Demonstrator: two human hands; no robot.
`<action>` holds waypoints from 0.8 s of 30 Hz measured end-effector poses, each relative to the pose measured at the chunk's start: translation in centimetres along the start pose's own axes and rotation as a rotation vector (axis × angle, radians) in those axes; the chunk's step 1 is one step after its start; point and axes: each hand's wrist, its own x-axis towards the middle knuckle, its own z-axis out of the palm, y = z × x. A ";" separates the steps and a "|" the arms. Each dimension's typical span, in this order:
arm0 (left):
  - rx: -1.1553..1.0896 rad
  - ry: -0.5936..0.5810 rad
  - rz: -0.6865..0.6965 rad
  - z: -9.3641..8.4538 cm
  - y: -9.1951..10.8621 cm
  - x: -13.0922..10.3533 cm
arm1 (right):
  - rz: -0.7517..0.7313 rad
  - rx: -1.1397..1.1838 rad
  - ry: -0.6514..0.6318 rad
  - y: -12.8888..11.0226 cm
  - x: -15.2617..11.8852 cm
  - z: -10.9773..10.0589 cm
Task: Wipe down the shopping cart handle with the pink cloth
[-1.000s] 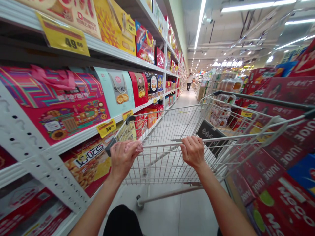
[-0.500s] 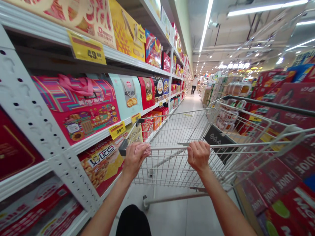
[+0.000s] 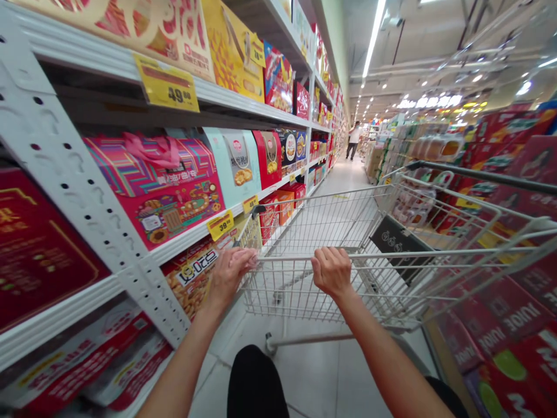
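Observation:
A wire shopping cart (image 3: 300, 290) stands crosswise in front of me, its dark handle bar (image 3: 483, 177) at the right. My right hand (image 3: 333, 271) is closed in a fist around the near top rim. At the left end of that rim, my left hand (image 3: 228, 273) is closed at the corner. A crumpled pinkish cloth or tissue (image 3: 249, 259) shows at its fingers. A black panel (image 3: 400, 247) hangs on the cart's far side. The basket's visible part holds no goods.
White shelving (image 3: 117, 276) with boxed snacks, including a pink patterned gift box (image 3: 174, 197), runs close along the left. Stacked red drink cartons (image 3: 505, 316) crowd the right side. Far down the aisle (image 3: 343, 174) stands a person (image 3: 353, 141).
Shelves and cart have shifted right in view. Both hands now sit farther left against the cart; the left covers its dark corner piece. Their fingers stay closed.

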 end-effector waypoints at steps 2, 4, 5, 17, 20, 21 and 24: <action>-0.011 -0.004 -0.062 -0.1 0.4 -0.1 | 0.018 -0.005 -0.003 -0.1 -0.1 0.0; -0.024 0.048 -0.124 0.6 1.6 0.0 | 0.034 -0.003 -0.020 -0.2 -0.2 0.0; -0.032 0.092 -0.142 1.2 2.5 0.1 | 0.046 0.002 -0.030 -0.3 -0.3 0.1; -0.089 0.829 -0.435 6.8 9.3 -1.1 | 0.059 -0.020 -0.132 0.3 -1.3 -0.5; -0.084 1.021 -0.746 7.3 8.9 -1.2 | 0.069 -0.019 -0.124 0.3 -1.4 -0.7; -0.097 1.015 -0.785 7.6 8.9 -1.2 | 0.077 -0.023 -0.116 0.3 -1.5 -0.7; -0.101 0.934 -0.831 9.0 9.7 -1.2 | 0.073 -0.040 -0.081 0.1 -1.6 -0.7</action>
